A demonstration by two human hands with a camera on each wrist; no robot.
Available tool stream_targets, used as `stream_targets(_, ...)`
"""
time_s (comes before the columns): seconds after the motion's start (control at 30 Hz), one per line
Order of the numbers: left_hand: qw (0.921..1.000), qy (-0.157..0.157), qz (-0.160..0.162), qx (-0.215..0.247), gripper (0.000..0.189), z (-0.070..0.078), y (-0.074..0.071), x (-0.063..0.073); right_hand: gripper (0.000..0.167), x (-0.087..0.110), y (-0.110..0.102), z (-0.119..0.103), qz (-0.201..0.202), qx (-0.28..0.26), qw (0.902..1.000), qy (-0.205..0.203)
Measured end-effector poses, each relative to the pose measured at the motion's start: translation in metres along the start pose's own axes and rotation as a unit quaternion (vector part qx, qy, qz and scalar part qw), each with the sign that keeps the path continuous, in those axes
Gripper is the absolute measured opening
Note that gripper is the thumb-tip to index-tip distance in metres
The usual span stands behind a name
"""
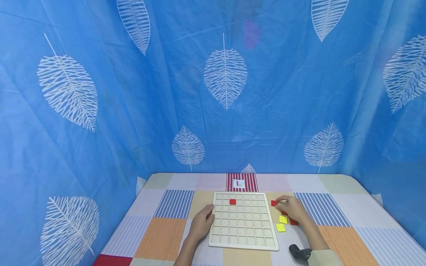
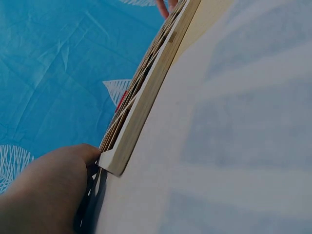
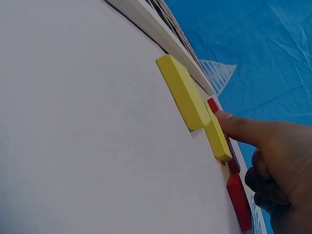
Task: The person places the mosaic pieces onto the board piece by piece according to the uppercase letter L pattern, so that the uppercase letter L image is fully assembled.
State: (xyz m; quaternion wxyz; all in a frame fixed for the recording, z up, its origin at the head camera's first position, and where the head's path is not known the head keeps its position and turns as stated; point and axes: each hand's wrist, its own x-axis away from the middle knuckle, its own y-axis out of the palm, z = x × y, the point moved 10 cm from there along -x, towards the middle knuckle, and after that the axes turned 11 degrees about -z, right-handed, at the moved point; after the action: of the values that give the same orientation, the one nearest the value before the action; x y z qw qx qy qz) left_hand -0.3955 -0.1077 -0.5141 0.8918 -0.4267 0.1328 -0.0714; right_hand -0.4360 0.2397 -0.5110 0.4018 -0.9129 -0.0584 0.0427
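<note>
Looking down, we rest our left hand, fingers loose, against the left side of the grid board. Our right hand is nearer the farthest loose red tile, just left of it, beside the board; we cannot tell if it's pinched.

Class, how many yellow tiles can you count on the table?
2, both right of the board: the farther yellow tile, by the right hand, and the nearer yellow tile. More might be hidden under that hand.
</note>
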Motion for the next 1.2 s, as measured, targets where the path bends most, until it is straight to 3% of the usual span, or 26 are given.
stream_targets(0.23, 1.0000, -0.001, 0.003, 0.002, 0.040, 0.001, -0.001, 0.000, 0.033, 0.003, -0.006, -0.019, 0.021, 0.013, 0.9996, -0.013)
stream_targets(0.4, 1.0000, -0.003, 0.001, 0.006, 0.040, 0.001, -0.002, 0.001, 0.034, 0.002, -0.007, -0.050, 0.045, 0.023, 0.9975, -0.049)
stream_targets(0.57, 1.0000, -0.005, -0.001, 0.006, 0.040, 0.001, -0.002, 0.001, 0.034, -0.003, 0.005, -0.082, 0.059, 0.021, 0.9946, -0.083)
stream_targets(0.93, 1.0000, -0.003, -0.002, 0.005, 0.040, 0.001, -0.002, -0.001, 0.025, -0.012, 0.063, -0.128, -0.002, 0.019, 0.9928, -0.118)
stream_targets(1.2, 1.0000, 0.001, -0.001, -0.001, 0.039, 0.001, -0.002, -0.002, 0.024, -0.015, 0.090, -0.133, -0.039, 0.025, 0.9902, -0.132)
